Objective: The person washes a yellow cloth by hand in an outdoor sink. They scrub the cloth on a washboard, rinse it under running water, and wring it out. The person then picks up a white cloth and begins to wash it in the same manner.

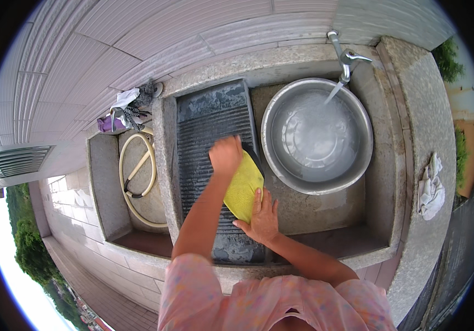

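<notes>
A yellow, textured cloth (pixel 242 188) with a dark edge lies over the ridged dark stone washboard (pixel 204 124). My left hand (pixel 226 154), blurred, is curled into a fist at the cloth's upper left edge. Whether anything is inside that fist is hidden. At the cloth's lower end is my right hand (pixel 263 217), fingers along its right side and thumb beneath, holding it on the slab. Right of the washboard, a round metal basin (pixel 317 192) stands in the sink (pixel 324 211). Water runs into it from a metal tap (pixel 346 62).
A cream hose (pixel 154 161) lies coiled in the left basin (pixel 104 186). Several cloths (pixel 131 108) and something purple (pixel 110 124) sit on its back corner. A crumpled white cloth (pixel 431 190) rests on the right ledge (pixel 425 136). Raised stone rims surround the basins.
</notes>
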A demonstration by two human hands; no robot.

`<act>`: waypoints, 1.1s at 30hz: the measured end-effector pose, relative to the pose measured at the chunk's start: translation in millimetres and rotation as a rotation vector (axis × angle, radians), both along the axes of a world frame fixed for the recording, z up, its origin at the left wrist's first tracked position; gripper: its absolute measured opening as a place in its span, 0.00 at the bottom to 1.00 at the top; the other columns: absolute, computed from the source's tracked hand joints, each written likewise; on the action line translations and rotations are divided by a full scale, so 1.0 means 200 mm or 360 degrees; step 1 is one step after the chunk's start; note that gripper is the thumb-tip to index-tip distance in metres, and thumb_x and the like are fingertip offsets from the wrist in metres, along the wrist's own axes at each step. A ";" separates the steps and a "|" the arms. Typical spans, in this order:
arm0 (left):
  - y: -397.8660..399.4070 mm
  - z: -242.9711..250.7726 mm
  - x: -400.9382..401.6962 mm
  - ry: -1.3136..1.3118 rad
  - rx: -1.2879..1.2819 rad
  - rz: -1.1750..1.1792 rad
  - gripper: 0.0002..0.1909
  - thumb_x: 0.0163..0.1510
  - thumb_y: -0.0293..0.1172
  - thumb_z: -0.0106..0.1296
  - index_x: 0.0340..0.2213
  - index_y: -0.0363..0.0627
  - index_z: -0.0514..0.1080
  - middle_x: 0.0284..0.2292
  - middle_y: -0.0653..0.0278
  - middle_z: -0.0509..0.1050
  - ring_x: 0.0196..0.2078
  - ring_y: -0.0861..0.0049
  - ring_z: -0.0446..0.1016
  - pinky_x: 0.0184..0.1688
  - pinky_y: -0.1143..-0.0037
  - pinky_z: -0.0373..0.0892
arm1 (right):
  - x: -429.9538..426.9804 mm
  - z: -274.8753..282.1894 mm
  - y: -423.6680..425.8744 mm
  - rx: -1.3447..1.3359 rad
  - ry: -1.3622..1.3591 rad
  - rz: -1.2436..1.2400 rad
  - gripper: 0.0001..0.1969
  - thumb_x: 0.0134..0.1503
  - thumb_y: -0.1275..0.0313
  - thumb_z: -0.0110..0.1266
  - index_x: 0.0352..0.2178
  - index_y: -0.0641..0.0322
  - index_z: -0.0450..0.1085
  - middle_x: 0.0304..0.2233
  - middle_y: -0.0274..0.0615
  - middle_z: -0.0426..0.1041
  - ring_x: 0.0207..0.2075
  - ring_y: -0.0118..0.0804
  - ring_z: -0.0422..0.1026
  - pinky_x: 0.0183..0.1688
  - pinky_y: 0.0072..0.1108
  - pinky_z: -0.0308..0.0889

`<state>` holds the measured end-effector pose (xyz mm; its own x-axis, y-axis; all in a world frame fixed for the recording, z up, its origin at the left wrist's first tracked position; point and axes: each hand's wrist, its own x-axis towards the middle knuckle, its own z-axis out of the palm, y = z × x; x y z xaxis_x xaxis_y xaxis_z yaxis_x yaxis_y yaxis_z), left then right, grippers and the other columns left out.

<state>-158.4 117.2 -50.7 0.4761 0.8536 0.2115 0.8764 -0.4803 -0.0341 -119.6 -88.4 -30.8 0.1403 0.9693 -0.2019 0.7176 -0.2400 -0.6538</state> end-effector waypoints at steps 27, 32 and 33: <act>-0.32 0.28 -0.13 -0.0382 -0.0608 -0.0453 0.19 0.44 0.48 0.51 0.19 0.42 0.68 0.23 0.58 0.66 0.30 0.66 0.67 0.28 0.69 0.64 | 0.05 0.01 0.05 -0.0135 -0.0016 -0.0006 0.53 0.42 0.43 0.47 0.53 0.76 0.33 0.53 0.63 0.39 0.54 0.61 0.43 0.50 0.54 0.42; -0.50 0.10 -0.21 -0.0260 -0.0047 -0.0555 0.18 0.45 0.43 0.48 0.14 0.42 0.65 0.15 0.61 0.65 0.17 0.66 0.66 0.21 0.69 0.65 | 0.03 0.03 0.06 -0.0192 -0.0104 0.0097 0.52 0.42 0.42 0.45 0.54 0.75 0.34 0.53 0.64 0.40 0.54 0.62 0.44 0.48 0.56 0.42; -0.37 0.08 -0.10 -0.0198 -0.0195 -0.0315 0.17 0.47 0.40 0.47 0.13 0.42 0.66 0.15 0.61 0.66 0.16 0.66 0.67 0.19 0.69 0.65 | 0.04 0.01 0.04 -0.0205 -0.0120 0.0095 0.52 0.42 0.42 0.45 0.54 0.75 0.34 0.53 0.64 0.40 0.54 0.62 0.44 0.48 0.56 0.42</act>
